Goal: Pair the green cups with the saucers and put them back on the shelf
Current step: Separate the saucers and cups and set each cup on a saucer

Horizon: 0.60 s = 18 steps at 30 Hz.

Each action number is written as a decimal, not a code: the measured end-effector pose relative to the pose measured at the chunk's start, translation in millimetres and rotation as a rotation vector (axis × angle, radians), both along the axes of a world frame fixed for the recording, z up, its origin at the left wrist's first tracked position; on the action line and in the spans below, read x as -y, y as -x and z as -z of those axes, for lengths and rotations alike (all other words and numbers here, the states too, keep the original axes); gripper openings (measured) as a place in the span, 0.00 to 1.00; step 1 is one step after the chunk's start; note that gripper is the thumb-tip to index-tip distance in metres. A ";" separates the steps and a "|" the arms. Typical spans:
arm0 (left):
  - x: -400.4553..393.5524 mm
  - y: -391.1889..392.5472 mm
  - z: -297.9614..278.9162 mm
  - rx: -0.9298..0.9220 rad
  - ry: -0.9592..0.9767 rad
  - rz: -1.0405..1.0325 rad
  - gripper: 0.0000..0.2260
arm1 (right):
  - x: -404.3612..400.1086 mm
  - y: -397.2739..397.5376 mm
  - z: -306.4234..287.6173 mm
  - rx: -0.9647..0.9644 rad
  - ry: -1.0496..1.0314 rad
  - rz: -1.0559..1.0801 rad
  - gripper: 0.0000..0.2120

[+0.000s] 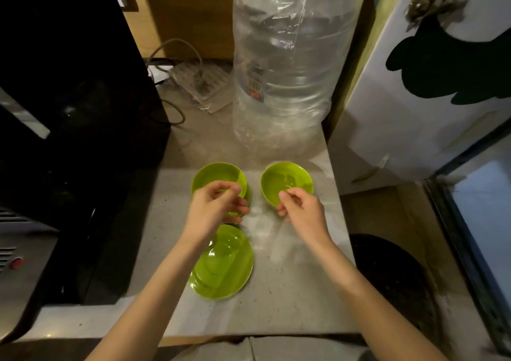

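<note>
Two lime-green cups stand side by side on the grey countertop (290,291). The left cup (218,178) is gripped at its near rim and side by my left hand (218,211). It seems to sit on something green, only a sliver of which shows at its right. On the right cup (287,181), my right hand (302,211) pinches the near rim, thumb and fingers closed over the edge. A green saucer (224,264) lies flat nearer to me, partly under my left wrist. No shelf is in view.
A large clear plastic water bottle (293,62) stands right behind the cups. A black appliance (69,111) fills the left side. Cables and a power strip (199,84) lie at the back. A white fridge-like panel (428,98) rises at right, past the counter's edge.
</note>
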<state>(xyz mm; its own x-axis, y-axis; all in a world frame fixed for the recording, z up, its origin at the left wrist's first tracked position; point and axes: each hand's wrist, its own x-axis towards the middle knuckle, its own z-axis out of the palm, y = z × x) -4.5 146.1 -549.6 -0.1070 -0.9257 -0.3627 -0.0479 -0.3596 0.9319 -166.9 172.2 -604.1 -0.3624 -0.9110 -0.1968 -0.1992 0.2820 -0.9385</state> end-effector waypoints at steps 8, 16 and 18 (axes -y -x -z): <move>-1.5 60.6 27.8 -0.038 -0.358 0.192 0.04 | -20.5 40.7 5.9 -0.097 -0.096 0.223 0.11; 6.8 70.1 61.2 -0.100 -0.302 0.017 0.18 | -16.2 28.3 26.1 0.352 -0.258 0.155 0.09; 9.1 70.7 62.6 -0.067 -0.277 0.034 0.16 | -17.0 28.3 24.9 0.365 -0.254 0.143 0.09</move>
